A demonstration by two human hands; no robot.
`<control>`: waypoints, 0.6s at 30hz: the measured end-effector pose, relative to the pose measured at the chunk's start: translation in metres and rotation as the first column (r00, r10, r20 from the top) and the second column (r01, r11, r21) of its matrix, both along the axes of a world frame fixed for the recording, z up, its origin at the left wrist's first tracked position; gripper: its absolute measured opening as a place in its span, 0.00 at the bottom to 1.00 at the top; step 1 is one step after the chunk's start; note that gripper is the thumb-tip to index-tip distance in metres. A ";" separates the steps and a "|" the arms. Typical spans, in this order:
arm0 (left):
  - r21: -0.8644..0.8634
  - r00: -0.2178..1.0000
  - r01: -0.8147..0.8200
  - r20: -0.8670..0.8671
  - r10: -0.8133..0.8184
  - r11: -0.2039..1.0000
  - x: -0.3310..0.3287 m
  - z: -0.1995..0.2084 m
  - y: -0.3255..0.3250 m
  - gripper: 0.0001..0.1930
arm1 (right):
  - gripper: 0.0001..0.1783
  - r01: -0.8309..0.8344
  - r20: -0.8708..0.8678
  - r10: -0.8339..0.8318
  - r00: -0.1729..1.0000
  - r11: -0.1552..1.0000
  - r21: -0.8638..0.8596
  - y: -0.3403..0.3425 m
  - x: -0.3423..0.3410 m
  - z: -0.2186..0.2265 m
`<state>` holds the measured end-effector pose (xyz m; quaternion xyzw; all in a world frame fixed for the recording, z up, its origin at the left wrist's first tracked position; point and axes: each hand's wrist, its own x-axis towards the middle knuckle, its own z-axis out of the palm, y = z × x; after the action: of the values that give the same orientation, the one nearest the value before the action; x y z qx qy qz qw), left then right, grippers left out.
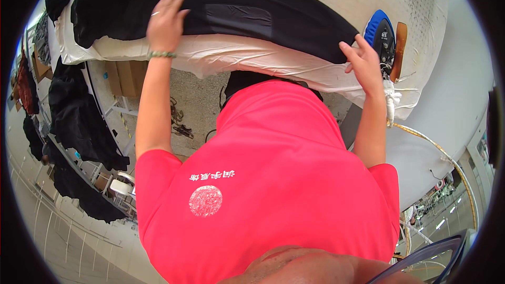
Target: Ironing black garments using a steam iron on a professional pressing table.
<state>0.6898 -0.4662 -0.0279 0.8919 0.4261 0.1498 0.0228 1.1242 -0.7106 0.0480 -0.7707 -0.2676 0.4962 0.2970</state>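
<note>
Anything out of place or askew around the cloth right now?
A dark tangle lies loose on the floor, as if dropped; I can't tell what it is. The white cover is rumpled along its near edge. The black cloth shows no visible tear or spill.

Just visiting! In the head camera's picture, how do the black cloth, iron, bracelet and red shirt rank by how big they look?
Largest to smallest:
1. red shirt, probably enlarged by being closer to the camera
2. black cloth
3. iron
4. bracelet
</note>
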 end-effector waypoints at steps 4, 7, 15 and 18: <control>-0.184 0.955 0.290 -0.013 -0.298 0.939 0.078 -0.017 -0.024 0.38 | 0.44 -0.017 -0.056 0.019 0.998 0.999 0.044 0.010 -0.013 0.064; -0.280 0.881 0.457 0.009 -0.473 0.844 0.140 -0.016 -0.057 0.40 | 0.43 -0.057 -0.046 0.057 0.997 0.998 -0.014 0.016 -0.009 0.048; -0.251 0.800 0.596 0.257 -0.541 0.763 0.258 -0.012 -0.159 0.33 | 0.31 -0.428 0.798 0.282 0.533 0.903 -0.034 0.004 -0.025 -0.020; -0.199 0.854 0.401 0.434 -0.286 0.894 0.183 -0.010 -0.132 0.20 | 0.27 -0.557 0.843 0.157 0.515 0.808 0.190 0.017 -0.050 -0.023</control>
<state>0.8727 -0.5979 -0.0383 0.8927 0.2618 0.2571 0.2618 1.0744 -0.6940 0.0250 -0.7448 -0.6323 0.0773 0.1988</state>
